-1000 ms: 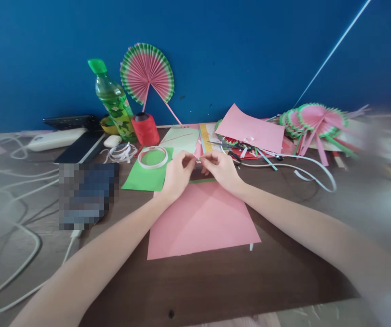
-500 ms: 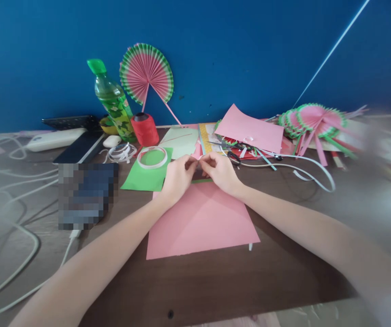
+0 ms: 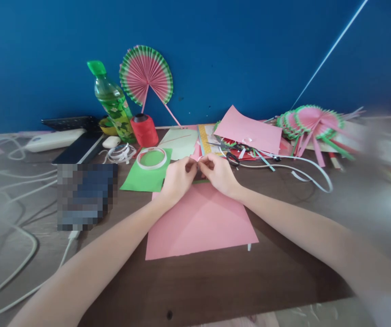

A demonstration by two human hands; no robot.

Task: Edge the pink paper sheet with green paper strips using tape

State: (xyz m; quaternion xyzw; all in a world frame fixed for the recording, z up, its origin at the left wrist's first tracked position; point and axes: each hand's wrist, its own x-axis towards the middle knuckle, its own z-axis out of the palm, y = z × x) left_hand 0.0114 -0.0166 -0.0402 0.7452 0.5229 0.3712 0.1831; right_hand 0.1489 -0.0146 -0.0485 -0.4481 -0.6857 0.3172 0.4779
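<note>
My left hand [image 3: 180,177] and my right hand [image 3: 218,175] meet above the far edge of a pink paper sheet [image 3: 200,227]. Thumb and fingers of each are pinched together, almost touching one another. Whatever lies between the fingertips is too small and too covered to make out; a bit of pink shows just behind them. A thin green edge [image 3: 202,181] runs along the sheet's far side, under my hands. Left of my left hand, a roll of double-sided tape [image 3: 165,160] lies on green paper [image 3: 137,179]. Black-handled scissors [image 3: 232,158] rest just beyond my right hand.
A folded paper fan [image 3: 146,72] leans on the blue wall beside a green bottle [image 3: 113,104] and a red spool [image 3: 144,131]. More fans [image 3: 314,120] lie back right, near a loose pink sheet [image 3: 249,129] and a white cable [image 3: 318,170]. A blurred-out device [image 3: 89,195] sits left.
Both hands stay pinched in nearly the same place, with only slight finger movement. The whole view has shifted a little; the papers and tools lie as before.
</note>
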